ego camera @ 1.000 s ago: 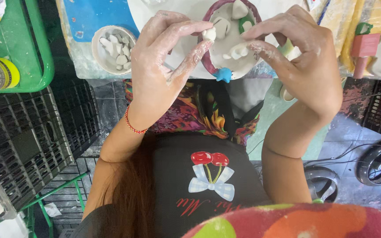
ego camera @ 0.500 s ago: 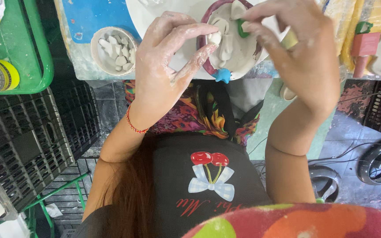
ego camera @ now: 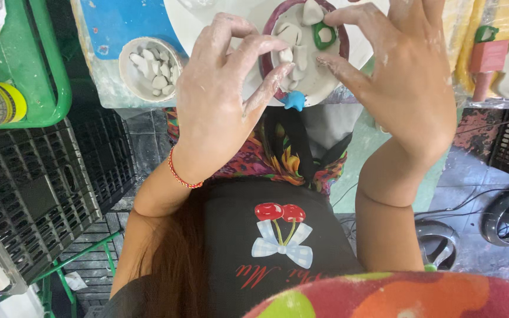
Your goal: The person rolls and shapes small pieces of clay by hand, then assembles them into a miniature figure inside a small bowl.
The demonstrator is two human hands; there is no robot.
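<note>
While fingers (ego camera: 278, 73) press clay (ego camera: 296, 56) — cup (ego camera: 126, 59), crate (ego camera: 30, 188).

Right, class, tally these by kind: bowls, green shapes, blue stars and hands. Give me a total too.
Bowls: 2
Green shapes: 2
Blue star: 1
Hands: 2
Total: 7

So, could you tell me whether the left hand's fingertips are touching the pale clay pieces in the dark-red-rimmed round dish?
Touching. The head view shows the left hand with its fingertips pressed against the pale clay pieces inside the dark-red-rimmed round dish.
</note>
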